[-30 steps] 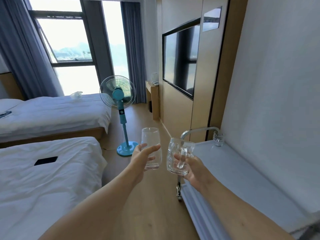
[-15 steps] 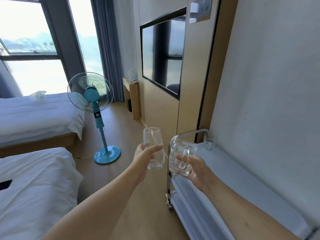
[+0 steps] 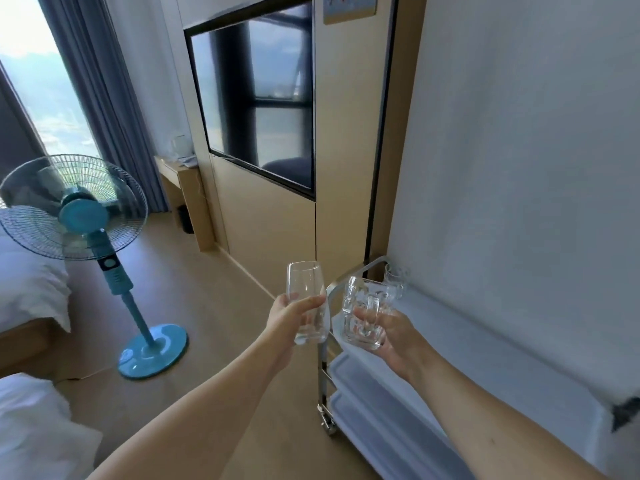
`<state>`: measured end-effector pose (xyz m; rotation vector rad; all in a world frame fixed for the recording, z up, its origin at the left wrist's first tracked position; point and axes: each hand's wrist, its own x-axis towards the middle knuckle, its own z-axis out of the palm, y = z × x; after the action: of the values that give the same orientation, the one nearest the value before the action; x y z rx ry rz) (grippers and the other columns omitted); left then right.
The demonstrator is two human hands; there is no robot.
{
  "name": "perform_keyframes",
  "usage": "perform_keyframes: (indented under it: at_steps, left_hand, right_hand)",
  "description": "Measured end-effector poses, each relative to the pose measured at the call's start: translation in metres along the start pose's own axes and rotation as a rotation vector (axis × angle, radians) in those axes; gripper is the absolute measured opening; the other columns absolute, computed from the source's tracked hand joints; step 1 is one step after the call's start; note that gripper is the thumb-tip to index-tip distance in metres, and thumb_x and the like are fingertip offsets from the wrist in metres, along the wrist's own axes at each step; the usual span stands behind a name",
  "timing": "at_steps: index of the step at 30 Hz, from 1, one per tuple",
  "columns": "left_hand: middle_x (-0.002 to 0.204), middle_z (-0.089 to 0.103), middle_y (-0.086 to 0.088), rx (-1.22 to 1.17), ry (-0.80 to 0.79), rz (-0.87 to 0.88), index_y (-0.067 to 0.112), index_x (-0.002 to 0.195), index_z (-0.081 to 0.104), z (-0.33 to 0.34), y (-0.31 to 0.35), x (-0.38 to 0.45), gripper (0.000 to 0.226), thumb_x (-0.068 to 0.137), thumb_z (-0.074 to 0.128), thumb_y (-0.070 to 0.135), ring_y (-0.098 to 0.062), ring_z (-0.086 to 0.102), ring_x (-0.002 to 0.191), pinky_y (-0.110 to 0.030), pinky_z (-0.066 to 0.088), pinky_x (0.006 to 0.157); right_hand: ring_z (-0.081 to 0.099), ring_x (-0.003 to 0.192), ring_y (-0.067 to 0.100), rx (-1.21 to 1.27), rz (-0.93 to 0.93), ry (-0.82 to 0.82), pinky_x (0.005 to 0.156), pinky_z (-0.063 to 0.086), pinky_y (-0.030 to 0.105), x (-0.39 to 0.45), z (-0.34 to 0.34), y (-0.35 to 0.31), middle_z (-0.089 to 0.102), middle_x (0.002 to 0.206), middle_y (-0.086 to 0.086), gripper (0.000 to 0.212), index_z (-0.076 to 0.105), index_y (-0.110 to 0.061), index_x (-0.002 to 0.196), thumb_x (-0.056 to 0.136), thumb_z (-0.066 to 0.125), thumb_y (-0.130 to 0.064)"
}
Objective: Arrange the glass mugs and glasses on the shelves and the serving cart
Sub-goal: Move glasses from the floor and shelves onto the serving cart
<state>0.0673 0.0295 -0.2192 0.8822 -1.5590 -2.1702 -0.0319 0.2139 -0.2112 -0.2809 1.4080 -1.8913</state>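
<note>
Just below the middle of the frame, the left hand (image 3: 289, 318) grips a tall clear tumbler (image 3: 306, 301) near its lower half, fingers (image 3: 313, 303) and thumb curled round it, the glass upright and held in the air over the wooden floor (image 3: 221, 341). Just to its right, the right hand (image 3: 388, 336) holds a faceted glass mug (image 3: 363, 313) from below, its fingers curled round the base and handle side; the mug leans a little toward the left. Tumbler and mug are near each other but apart.

Both sit in front of the near end of a white serving cart (image 3: 460, 344), which runs along the white wall from centre to lower right. A small clear glass (image 3: 394, 277) stands on the cart's top shelf at its far corner, beside the chrome handle (image 3: 353, 275). Two lower shelves show beneath.

At left stands a teal pedestal fan (image 3: 83, 220), with white beds (image 3: 31, 289) at the left edge. A wall-mounted television (image 3: 256, 98) fills the upper centre.
</note>
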Motion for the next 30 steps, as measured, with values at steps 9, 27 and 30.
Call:
perform_keyframes:
  at_steps: [9, 27, 30]
  left_hand:
    - [0.112, 0.071, -0.018, 0.057, -0.124, -0.056, 0.012, 0.125, 0.055, -0.007, -0.003, 0.064, 0.087, 0.050, 0.093, 0.037, -0.031, 0.075, 0.090, -0.043, 0.060, 0.070]
    - [0.119, 0.065, -0.001, 0.228, -0.201, -0.161, 0.031, 0.122, 0.052, 0.126, -0.055, 0.218, 0.085, 0.049, 0.093, 0.043, -0.024, 0.067, 0.106, -0.048, 0.054, 0.096]
    - [0.121, 0.060, -0.002, 0.271, -0.215, -0.193, 0.026, 0.134, 0.042, 0.151, -0.065, 0.253, 0.101, 0.048, 0.093, 0.043, -0.022, 0.063, 0.107, -0.044, 0.052, 0.096]
  right_hand:
    - [0.070, 0.108, 0.039, 0.048, -0.027, 0.186, 0.096, 0.054, 0.057, 0.039, 0.002, 0.017, 0.074, 0.111, 0.017, 0.059, 0.071, -0.010, 0.114, 0.059, 0.090, -0.016]
    - [0.072, 0.088, 0.030, 0.061, 0.042, 0.387, 0.074, 0.058, 0.037, 0.153, -0.144, 0.007, 0.075, 0.103, 0.015, 0.055, 0.075, -0.010, 0.108, 0.056, 0.092, -0.011]
    - [0.073, 0.092, 0.036, 0.016, 0.051, 0.460, 0.072, 0.059, 0.039, 0.183, -0.177, 0.011, 0.074, 0.103, 0.019, 0.049, 0.075, -0.008, 0.104, 0.059, 0.091, -0.015]
